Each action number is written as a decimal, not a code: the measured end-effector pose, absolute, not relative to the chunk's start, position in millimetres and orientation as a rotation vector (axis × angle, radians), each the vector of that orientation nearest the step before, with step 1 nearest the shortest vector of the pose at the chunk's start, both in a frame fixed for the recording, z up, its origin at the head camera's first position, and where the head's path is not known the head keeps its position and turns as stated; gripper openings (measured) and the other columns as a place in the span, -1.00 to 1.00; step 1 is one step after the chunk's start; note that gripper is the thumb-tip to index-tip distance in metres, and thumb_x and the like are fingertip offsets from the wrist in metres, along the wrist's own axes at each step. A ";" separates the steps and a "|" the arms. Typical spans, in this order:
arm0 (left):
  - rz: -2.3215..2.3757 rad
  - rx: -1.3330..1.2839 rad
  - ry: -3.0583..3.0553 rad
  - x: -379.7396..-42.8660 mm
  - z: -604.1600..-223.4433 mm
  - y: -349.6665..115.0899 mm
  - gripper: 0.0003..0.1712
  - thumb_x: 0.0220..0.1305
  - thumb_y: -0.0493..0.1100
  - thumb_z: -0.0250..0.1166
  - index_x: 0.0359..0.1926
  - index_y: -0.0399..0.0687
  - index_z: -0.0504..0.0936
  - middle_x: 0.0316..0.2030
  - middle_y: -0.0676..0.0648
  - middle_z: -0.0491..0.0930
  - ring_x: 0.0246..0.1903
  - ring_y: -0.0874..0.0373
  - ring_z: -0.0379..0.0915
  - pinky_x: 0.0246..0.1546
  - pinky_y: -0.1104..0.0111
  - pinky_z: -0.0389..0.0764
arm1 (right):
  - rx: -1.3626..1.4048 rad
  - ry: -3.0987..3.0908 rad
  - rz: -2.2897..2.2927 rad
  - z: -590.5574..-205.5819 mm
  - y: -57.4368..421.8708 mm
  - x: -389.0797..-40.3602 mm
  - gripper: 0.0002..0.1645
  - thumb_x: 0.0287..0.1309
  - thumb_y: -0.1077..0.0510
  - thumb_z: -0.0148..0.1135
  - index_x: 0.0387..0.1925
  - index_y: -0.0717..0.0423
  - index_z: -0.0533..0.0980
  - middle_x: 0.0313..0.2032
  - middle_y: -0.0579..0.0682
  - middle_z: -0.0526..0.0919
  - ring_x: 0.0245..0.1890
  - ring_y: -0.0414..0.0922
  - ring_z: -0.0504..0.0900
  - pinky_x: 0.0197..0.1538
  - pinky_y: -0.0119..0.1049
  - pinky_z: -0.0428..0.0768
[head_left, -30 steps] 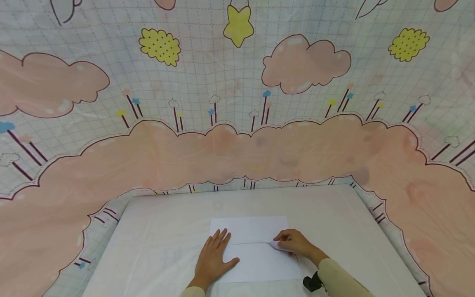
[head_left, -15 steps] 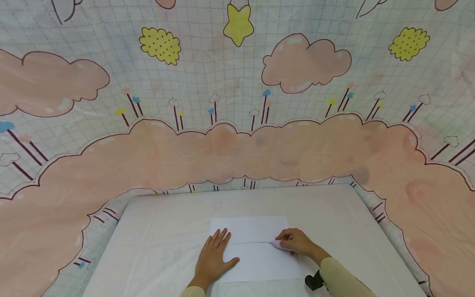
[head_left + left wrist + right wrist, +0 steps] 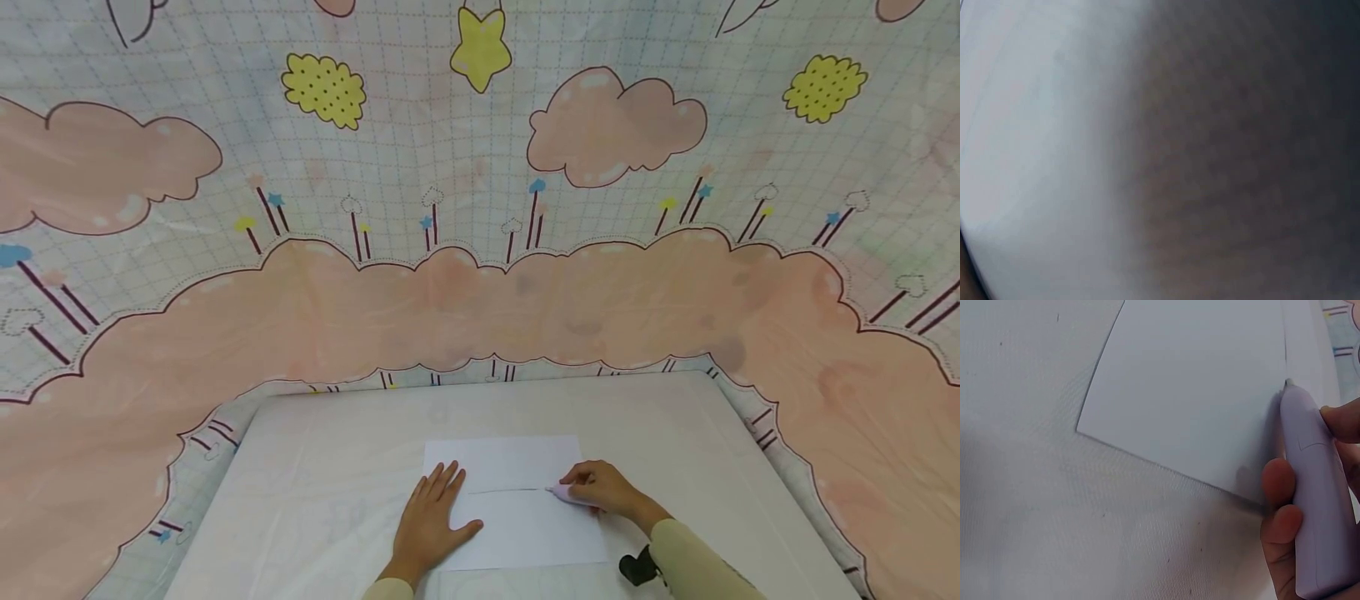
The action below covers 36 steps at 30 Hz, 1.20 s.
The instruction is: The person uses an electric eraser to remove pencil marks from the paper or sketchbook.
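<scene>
Your left hand [image 3: 433,523], fingers apart, covers part of one white sheet [image 3: 525,533] on the counter [image 3: 315,467]; one dark line [image 3: 504,491] runs right toward one lavender tool [image 3: 1322,506] your right hand [image 3: 606,490] grips; one black heart-shaped piece [image 3: 637,567] is beside your right sleeve [image 3: 697,562].

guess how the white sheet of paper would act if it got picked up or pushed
The white sheet looks thin at its edge, so it is probably light and would likely bend if lifted. It lies flat, so a push might slide it, though the left hand resting on it would probably hold it back.
</scene>
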<state>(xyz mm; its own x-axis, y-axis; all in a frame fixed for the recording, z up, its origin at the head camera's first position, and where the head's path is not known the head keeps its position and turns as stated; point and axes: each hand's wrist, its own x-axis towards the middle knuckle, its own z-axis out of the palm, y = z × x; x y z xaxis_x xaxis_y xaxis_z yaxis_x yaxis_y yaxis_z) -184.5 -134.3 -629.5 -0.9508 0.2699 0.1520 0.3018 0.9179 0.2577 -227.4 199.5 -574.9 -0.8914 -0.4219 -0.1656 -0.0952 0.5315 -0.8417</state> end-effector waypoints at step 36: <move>-0.434 -0.456 -2.980 -188.8 -629.8 -136.8 0.05 0.12 0.60 0.04 0.46 0.08 0.29 0.49 0.05 0.16 0.50 0.01 -0.01 0.49 0.06 0.09 | -0.372 2.456 -1.277 -573.1 204.0 -227.4 -0.77 0.16 0.18 0.26 -0.15 0.14 0.68 -0.36 -0.05 0.53 -0.68 -0.23 0.43 -0.66 -0.48 0.44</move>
